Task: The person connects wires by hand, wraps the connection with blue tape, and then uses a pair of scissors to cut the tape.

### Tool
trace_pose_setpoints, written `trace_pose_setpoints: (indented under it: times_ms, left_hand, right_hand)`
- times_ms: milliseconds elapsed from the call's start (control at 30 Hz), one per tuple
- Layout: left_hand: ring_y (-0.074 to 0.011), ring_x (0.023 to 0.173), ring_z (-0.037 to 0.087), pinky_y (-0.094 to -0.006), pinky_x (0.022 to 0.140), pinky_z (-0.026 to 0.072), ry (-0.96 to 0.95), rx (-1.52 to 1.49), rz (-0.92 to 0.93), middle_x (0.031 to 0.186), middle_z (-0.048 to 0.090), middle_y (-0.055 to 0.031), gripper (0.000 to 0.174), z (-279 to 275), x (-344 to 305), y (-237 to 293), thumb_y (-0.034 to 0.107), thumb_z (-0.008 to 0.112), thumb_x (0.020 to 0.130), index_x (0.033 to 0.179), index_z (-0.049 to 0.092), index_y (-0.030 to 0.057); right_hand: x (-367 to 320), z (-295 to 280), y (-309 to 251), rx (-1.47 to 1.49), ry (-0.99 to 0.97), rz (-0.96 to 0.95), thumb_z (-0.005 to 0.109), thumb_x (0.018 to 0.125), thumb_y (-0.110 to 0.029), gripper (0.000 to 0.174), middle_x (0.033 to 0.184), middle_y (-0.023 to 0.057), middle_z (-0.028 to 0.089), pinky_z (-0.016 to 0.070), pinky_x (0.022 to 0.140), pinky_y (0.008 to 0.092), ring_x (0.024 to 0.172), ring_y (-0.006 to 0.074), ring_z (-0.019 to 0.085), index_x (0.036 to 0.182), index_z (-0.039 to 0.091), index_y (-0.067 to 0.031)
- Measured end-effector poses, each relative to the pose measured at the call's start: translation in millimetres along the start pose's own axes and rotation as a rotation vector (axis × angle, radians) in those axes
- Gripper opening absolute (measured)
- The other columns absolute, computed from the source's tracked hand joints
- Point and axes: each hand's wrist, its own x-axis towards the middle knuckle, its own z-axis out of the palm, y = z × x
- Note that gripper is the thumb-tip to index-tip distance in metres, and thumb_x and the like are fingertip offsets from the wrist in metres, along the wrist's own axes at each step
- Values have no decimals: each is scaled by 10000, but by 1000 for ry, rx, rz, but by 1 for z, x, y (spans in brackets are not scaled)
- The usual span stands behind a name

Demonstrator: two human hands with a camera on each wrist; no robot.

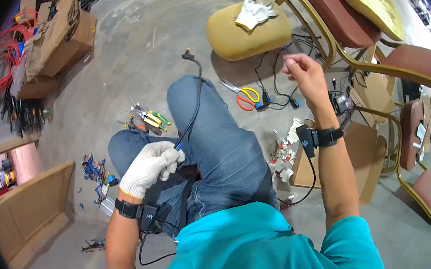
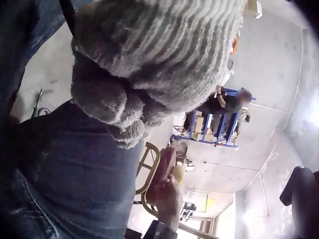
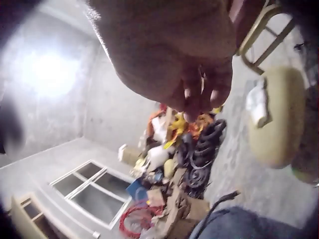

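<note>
A white knitted glove covers my left hand [image 1: 152, 165], whose curled fingers grip a black cable [image 1: 197, 100] near a blue piece. The cable runs up over the jeans to a plug end [image 1: 188, 55] above the knee. In the left wrist view the gloved hand [image 2: 144, 59] fills the top, fingers curled. My bare right hand [image 1: 307, 78] is raised beside the yellow cushion [image 1: 248, 29], away from the cable, with its fingers loosely bent; no object shows in it. Seen from the right wrist, that hand [image 3: 174, 64] hangs in the air. Another white glove [image 1: 255, 13] lies on the cushion.
Scissors [image 1: 241, 95] and black cables [image 1: 278, 96] lie on the floor beyond the knee. Pliers [image 1: 149, 118] lie left of the leg. Chairs [image 1: 420, 67] and flattened cardboard [image 1: 356, 156] stand at right; boxes [image 1: 75, 39] and red cable coils [image 1: 8, 60] at left.
</note>
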Motion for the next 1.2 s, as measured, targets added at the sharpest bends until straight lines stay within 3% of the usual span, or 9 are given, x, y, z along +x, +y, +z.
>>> trace_pose_setpoints:
  times_ms: [167,467,600,667,767,1000,1100,1133,1200]
  left_hand:
    - [-59,527,496,-218,487,394,1,102,-143,706,621,-6,189,23,4,19,215,628,971,949,688,36]
    - [-75,600,567,-212,555,452,-92,-84,-140,812,683,-42,388,22,10,13,353,710,962,1088,687,-14]
    - [-77,634,598,-207,609,484,-14,-135,-202,828,691,-40,446,28,4,17,404,721,962,1087,677,-22]
    - [-79,646,604,-206,616,488,-16,-157,-223,836,694,-41,426,30,2,17,388,708,975,1083,675,-22]
    - [-91,669,607,-216,614,480,-40,-144,-317,835,697,-54,282,34,3,33,224,639,986,1088,677,-36]
    - [-98,665,577,-230,594,459,2,-275,-392,806,667,-58,210,38,2,31,39,575,942,1103,666,-60]
    - [-85,631,537,-221,569,432,13,-332,-352,781,631,-39,178,35,-5,31,39,549,939,1057,653,-43]
    - [-74,636,562,-208,574,440,3,-323,-303,796,665,-19,368,32,-8,20,322,708,944,1071,668,-21]
    - [-72,641,556,-211,569,430,22,-356,-308,796,650,-18,361,32,-8,15,303,707,935,1080,663,-25]
  right_hand:
    - [5,-20,157,72,3,558,669,958,-166,122,835,10,711,520,630,263,710,99,638,1007,728,-71]
    - [-35,35,317,138,-263,849,649,920,-119,130,816,52,704,493,507,291,622,127,625,1004,712,-42]
    - [-42,94,331,-125,-516,529,663,928,-153,252,917,64,733,562,722,322,764,161,664,1136,724,-27]
    - [-35,122,331,-26,-570,723,680,893,-160,345,1007,111,737,553,888,364,949,241,694,1210,720,-30]
    - [-22,157,344,-412,-680,121,700,865,-162,387,1211,182,676,489,1033,435,1187,368,619,1236,699,-55]
    - [-9,193,359,-405,-784,8,590,844,-83,574,1409,276,582,401,1165,439,1355,404,530,1411,558,4]
    - [-8,203,361,-344,-789,182,530,844,-21,610,1471,298,519,361,1197,440,1409,399,479,1453,508,10]
    - [-6,210,366,-331,-778,256,516,845,-9,621,1491,300,499,357,1200,446,1417,404,467,1466,500,0]
    - [4,215,400,-564,-866,-72,587,844,-30,638,1510,313,469,340,1216,444,1445,427,419,1476,499,-23]
